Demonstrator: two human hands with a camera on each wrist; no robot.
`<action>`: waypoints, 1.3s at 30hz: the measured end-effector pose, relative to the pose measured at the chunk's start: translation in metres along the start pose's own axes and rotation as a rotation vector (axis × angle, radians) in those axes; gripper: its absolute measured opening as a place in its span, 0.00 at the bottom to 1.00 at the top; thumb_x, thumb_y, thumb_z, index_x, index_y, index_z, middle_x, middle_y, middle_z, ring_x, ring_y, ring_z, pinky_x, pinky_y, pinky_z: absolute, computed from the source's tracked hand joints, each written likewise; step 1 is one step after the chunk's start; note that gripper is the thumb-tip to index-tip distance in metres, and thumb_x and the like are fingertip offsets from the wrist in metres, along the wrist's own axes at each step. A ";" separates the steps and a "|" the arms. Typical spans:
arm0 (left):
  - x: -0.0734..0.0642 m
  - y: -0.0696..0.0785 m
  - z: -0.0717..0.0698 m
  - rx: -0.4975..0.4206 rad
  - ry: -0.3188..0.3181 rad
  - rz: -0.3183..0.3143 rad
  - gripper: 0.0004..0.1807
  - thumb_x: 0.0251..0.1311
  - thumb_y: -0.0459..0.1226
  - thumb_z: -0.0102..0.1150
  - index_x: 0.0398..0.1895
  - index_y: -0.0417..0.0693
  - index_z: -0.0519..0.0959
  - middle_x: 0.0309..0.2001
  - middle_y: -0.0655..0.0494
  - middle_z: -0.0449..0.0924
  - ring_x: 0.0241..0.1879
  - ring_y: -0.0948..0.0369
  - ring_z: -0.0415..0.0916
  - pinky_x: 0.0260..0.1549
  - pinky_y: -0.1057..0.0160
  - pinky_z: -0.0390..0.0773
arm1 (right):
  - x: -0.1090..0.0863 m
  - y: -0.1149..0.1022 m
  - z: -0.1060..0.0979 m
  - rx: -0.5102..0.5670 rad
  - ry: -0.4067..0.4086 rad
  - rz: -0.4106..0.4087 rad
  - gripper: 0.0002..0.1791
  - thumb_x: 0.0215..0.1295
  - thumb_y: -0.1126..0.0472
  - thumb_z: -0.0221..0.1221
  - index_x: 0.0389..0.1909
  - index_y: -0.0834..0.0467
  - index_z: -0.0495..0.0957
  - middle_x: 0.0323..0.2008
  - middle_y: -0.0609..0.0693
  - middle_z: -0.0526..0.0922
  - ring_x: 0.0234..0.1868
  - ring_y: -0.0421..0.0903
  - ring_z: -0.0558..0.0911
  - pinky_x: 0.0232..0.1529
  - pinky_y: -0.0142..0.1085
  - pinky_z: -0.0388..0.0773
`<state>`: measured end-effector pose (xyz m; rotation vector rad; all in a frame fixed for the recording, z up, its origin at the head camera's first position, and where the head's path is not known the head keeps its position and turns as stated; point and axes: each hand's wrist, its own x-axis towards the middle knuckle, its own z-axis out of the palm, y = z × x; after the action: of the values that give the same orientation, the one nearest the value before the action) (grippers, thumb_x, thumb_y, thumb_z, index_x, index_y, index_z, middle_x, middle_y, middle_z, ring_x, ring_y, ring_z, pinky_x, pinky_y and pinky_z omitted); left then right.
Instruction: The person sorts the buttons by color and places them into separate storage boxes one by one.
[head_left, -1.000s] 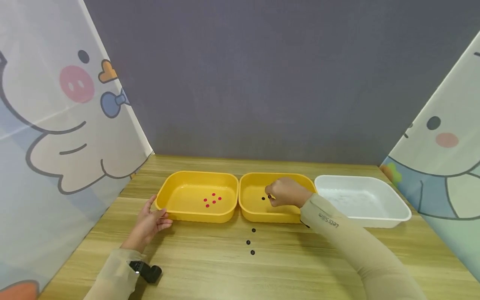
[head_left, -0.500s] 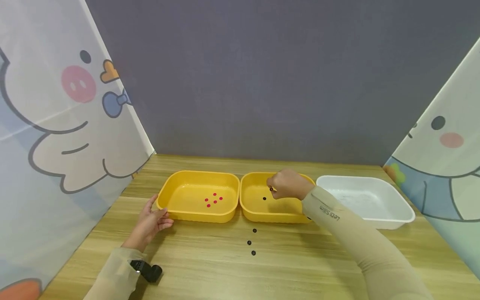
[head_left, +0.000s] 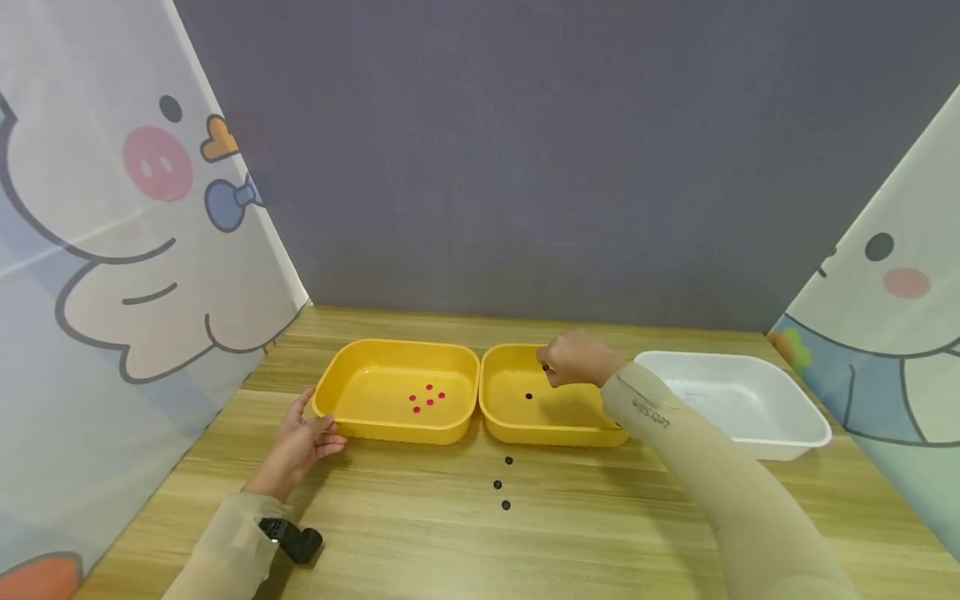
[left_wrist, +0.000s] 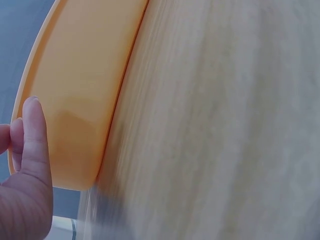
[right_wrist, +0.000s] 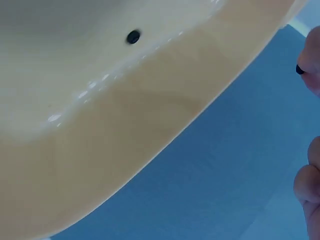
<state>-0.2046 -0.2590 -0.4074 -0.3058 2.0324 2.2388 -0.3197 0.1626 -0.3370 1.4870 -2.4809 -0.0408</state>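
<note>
My right hand (head_left: 579, 358) is over the far side of the middle yellow tray (head_left: 551, 435), pinching a small black button (head_left: 546, 367). In the right wrist view that held button (right_wrist: 300, 69) peeks out between fingertips at the right edge. Another black button (head_left: 528, 397) lies on the middle tray's floor. My left hand (head_left: 296, 442) touches the front left corner of the left yellow tray (head_left: 397, 434), its fingers fairly straight around the outside. The left wrist view shows one straight finger (left_wrist: 35, 135) against the tray's wall (left_wrist: 85, 90).
Several small red discs (head_left: 430, 402) lie in the left tray. A white tray (head_left: 780, 450) stands at the right, beside the middle one. Three black buttons (head_left: 498, 484) lie on the wooden table (head_left: 420, 533) in front. A grey wall (head_left: 480, 167) rises behind.
My right hand has moved up and back over the middle tray, lifting the pinched button away from the one on the floor. The left hand stays at its tray corner.
</note>
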 end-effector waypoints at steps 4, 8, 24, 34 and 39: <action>-0.001 0.001 0.000 0.002 -0.005 0.012 0.41 0.73 0.28 0.38 0.75 0.53 0.24 0.23 0.59 0.74 0.19 0.66 0.78 0.26 0.68 0.83 | 0.000 0.008 0.005 -0.018 -0.068 0.003 0.07 0.51 0.68 0.62 0.20 0.55 0.74 0.16 0.41 0.74 0.15 0.34 0.68 0.18 0.27 0.69; -0.002 0.001 0.001 0.007 0.000 0.012 0.41 0.72 0.28 0.38 0.75 0.53 0.24 0.23 0.59 0.74 0.19 0.66 0.78 0.26 0.68 0.83 | 0.000 0.012 0.012 -0.041 -0.093 -0.029 0.09 0.51 0.67 0.61 0.19 0.54 0.72 0.15 0.41 0.73 0.14 0.35 0.69 0.17 0.27 0.69; -0.001 0.002 0.002 -0.004 -0.007 0.000 0.41 0.73 0.28 0.37 0.75 0.54 0.24 0.23 0.58 0.73 0.19 0.65 0.78 0.26 0.67 0.83 | 0.000 0.018 0.027 -0.097 -0.099 -0.110 0.08 0.45 0.65 0.63 0.19 0.55 0.72 0.14 0.43 0.74 0.14 0.37 0.67 0.16 0.30 0.69; 0.000 0.001 0.002 -0.026 0.005 -0.009 0.41 0.72 0.28 0.37 0.75 0.55 0.24 0.23 0.58 0.73 0.19 0.65 0.78 0.26 0.68 0.83 | -0.005 0.008 0.003 -0.030 -0.012 -0.019 0.08 0.53 0.68 0.62 0.35 0.60 0.83 0.26 0.49 0.84 0.19 0.39 0.74 0.21 0.31 0.75; 0.001 0.001 0.001 -0.045 0.006 -0.019 0.41 0.73 0.28 0.36 0.75 0.57 0.25 0.23 0.58 0.73 0.19 0.65 0.78 0.26 0.68 0.83 | -0.009 -0.006 -0.009 -0.029 0.126 -0.090 0.07 0.52 0.67 0.65 0.33 0.59 0.83 0.27 0.49 0.85 0.19 0.39 0.78 0.20 0.31 0.76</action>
<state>-0.2057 -0.2582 -0.4069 -0.3351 1.9760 2.2772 -0.3084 0.1689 -0.3310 1.5386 -2.3049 0.0013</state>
